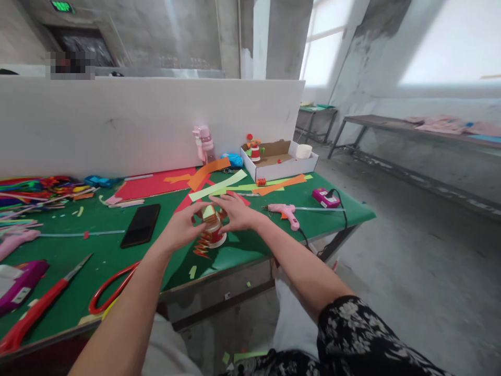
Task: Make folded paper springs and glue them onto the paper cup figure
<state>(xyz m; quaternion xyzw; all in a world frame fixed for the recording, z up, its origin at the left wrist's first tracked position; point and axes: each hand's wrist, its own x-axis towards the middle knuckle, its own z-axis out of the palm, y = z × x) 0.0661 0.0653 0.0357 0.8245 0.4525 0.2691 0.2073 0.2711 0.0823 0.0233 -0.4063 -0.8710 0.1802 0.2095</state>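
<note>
A small red and white paper-cup figure [216, 236] stands near the front edge of the green table, with folded orange paper strips [202, 244] hanging at its left side. My left hand [186, 224] has its fingers closed on the folded paper piece [209, 213] with a pale green top at the upper part of the figure. My right hand [236, 211] is at the other side of the figure, fingers curved and spread apart, with the fingertips near its top. Part of the figure's upper area is hidden by the hands.
Paper strips [219, 186] lie behind the hands. A pink glue gun [287, 213] with its cord is at the right, a black phone [141, 224] and red scissors [37, 308] at the left. A box [279, 168] holding a similar figure [255, 151] stands at the back.
</note>
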